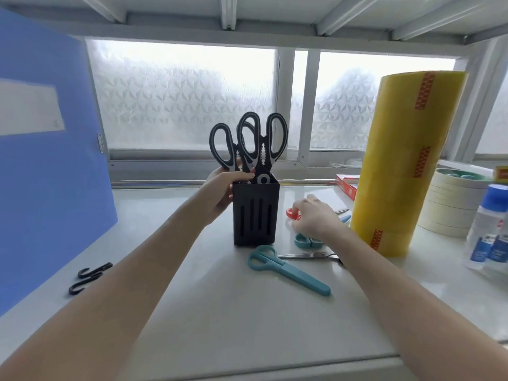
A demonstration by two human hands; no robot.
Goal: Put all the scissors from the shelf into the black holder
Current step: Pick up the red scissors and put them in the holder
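A black slotted holder [255,213] stands upright mid-shelf, with two black-handled scissors [248,144] sticking out of its top. My left hand [222,189] grips the holder's upper left side. My right hand [313,215] rests to the right of the holder, fingers closed on the red scissors [291,213] lying on the shelf. Teal capped scissors [286,268] lie in front of the holder. Another teal-handled pair [302,240] sits partly under my right wrist. Slim metal scissors [305,254] lie beside them.
A tall yellow tape roll [404,160] stands close on the right, with stacked masking tape [450,204] and a glue bottle [488,229] beyond. A blue folder [46,166] leans at left. Two black hooks [88,277] lie front left. A red box [347,185] lies behind.
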